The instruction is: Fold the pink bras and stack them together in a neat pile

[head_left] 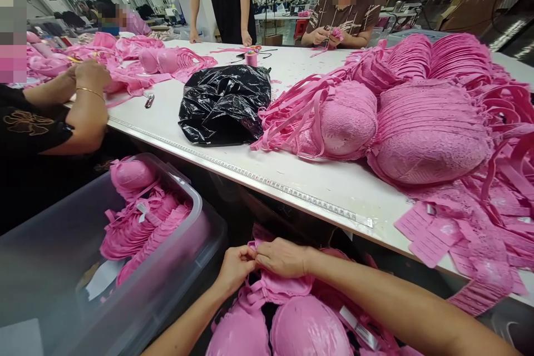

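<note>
Below the table edge, a pink bra (308, 328) lies at the bottom of the view, its cups facing up. My left hand (237, 268) pinches a pink band or strap of it between thumb and fingers. Right beside it, my right hand (281, 257) is closed on the same pink fabric, the two sets of fingertips almost touching. What exactly sits between the fingertips is hidden by the fingers. A white label (359, 328) shows on the pink fabric to the right of the cups.
On the white table (233, 158) are stacked pink bras (434, 128), tags (429, 233), a black plastic bag (225, 103), a thread spool (251, 59) and a tape measure (292, 189) along the edge. A plastic bin (167, 267) with bras stands left. Co-workers surround the table.
</note>
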{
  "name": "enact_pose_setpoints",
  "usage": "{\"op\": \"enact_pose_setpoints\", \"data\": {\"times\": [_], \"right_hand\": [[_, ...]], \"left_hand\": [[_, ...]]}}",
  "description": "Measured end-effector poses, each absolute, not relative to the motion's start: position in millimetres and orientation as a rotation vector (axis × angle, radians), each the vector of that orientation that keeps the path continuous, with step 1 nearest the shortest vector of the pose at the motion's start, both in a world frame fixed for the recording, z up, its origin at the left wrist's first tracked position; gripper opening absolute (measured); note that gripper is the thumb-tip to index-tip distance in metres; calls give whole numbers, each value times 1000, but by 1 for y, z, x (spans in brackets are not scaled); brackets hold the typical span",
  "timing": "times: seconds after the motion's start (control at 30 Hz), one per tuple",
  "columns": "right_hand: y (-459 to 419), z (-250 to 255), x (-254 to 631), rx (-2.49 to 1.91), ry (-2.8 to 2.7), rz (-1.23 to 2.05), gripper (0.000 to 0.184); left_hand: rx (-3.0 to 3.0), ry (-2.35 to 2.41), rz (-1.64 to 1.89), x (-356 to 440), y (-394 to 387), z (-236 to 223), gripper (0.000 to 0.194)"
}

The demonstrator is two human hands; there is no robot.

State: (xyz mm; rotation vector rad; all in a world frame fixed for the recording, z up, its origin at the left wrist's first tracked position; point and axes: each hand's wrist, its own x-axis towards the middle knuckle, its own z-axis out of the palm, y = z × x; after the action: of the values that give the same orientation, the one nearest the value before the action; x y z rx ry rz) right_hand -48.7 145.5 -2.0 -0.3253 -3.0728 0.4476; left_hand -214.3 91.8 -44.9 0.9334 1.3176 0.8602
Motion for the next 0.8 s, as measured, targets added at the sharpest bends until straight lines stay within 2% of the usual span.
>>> {"op": "enact_pose_setpoints", "data": {"times": [0.33, 0.57, 0.8], "right_hand": [[142, -10, -49, -315, -3046, 450, 25], [142, -16, -49, -334, -3069, 386, 24], [140, -7, -49, -383, -3039, 366, 20]], "left_hand": [[940, 1189, 884, -211, 84, -54, 19], [946, 1358, 955, -199, 91, -62, 14], [788, 1477, 839, -206, 84, -58, 24]]}}
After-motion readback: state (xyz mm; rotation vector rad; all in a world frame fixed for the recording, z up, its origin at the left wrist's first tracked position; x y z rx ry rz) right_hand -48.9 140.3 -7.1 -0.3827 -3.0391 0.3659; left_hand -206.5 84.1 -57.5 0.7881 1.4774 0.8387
